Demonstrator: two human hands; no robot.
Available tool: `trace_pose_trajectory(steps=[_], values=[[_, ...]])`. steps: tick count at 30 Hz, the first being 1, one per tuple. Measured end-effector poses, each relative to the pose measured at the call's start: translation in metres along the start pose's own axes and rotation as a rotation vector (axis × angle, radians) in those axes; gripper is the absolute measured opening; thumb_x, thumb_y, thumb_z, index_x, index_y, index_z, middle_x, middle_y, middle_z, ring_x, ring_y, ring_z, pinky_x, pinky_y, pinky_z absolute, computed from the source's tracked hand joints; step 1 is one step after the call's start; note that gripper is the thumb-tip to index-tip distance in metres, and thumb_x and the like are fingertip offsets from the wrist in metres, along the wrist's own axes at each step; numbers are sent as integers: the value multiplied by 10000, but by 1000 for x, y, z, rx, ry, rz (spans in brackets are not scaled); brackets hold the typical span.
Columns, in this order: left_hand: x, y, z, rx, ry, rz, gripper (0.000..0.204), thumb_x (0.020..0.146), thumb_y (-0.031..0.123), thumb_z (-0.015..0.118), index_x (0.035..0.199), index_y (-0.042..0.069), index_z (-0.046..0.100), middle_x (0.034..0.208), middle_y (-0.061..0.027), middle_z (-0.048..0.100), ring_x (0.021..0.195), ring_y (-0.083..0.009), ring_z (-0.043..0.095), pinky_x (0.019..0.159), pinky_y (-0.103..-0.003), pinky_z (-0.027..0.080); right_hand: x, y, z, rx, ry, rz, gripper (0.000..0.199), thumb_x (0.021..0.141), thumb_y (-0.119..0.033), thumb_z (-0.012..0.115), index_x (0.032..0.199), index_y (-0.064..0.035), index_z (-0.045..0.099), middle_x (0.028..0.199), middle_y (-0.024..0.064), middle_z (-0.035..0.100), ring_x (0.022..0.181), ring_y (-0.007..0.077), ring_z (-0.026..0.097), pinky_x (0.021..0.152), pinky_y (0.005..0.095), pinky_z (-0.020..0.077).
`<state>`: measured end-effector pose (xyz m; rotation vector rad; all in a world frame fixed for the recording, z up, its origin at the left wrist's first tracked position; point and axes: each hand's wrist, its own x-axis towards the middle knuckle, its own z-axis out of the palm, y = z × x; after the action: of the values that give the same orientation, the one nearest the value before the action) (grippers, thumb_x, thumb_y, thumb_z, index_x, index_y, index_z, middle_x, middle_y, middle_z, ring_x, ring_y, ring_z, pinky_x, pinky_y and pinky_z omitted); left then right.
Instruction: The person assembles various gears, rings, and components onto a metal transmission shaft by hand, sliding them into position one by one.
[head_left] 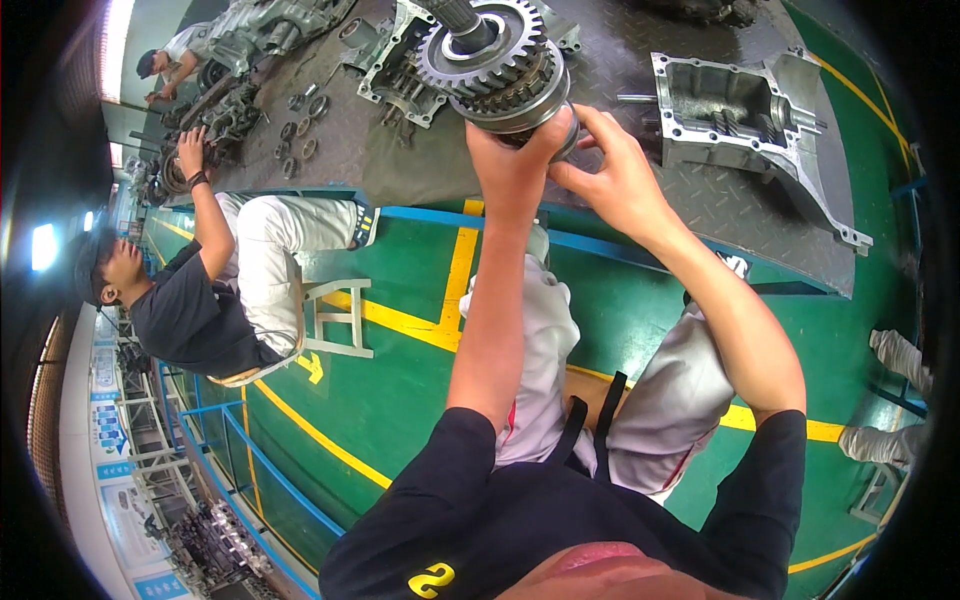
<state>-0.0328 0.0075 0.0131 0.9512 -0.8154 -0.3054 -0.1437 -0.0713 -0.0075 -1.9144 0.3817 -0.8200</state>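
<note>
Over the near edge of the dark workbench (720,210) we hold a gear shaft (495,65) upright, left hand (510,160) clasped beneath its lowest gear, right hand (610,175) gripping the rim beside it (an open gearbox housing (745,125) lies just right)

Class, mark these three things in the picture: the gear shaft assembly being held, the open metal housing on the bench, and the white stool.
gear shaft assembly (497,62): head view, on the toothed top gear.
open metal housing (745,118): head view, on its hollow inside.
white stool (338,318): head view, on its frame.
</note>
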Motion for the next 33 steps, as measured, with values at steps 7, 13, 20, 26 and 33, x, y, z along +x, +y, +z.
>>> trace_pose_trajectory(steps=[7,13,20,26,33], values=[[2,-5,-4,-4,-49,-35,476,774,53,847,1179,1,602,1080,-55,701,929,-120,673,855,-276,546,-1,6,6,-5,53,-31,636,783,-155,777,1364,-14,558,1206,164,621,1091,284,601,955,377,498],[-2,-4,6,79,-65,-1,471,795,62,846,1194,1,603,1111,-60,688,958,-123,661,855,-280,546,-4,11,4,42,95,28,663,774,-172,772,1380,-19,552,1224,156,612,1067,280,594,941,379,497],[-4,-11,18,217,-16,80,631,672,158,904,1178,-4,564,1036,-106,711,908,-194,698,825,-344,554,-9,15,-5,68,113,10,627,771,-155,780,1344,-16,564,1146,125,605,1012,248,591,892,371,498],[-5,-8,24,247,5,128,599,651,163,908,1125,-6,584,998,-109,713,877,-200,693,798,-349,547,-10,10,-6,118,133,-6,537,781,-130,776,1272,-16,592,1097,117,611,995,241,606,878,369,499],[-5,-15,22,195,27,84,637,656,118,857,1197,-34,558,1055,-140,689,953,-201,669,860,-363,536,-8,24,-2,228,115,-14,539,825,-50,750,1327,21,565,1238,107,640,1155,197,617,1027,342,462]])
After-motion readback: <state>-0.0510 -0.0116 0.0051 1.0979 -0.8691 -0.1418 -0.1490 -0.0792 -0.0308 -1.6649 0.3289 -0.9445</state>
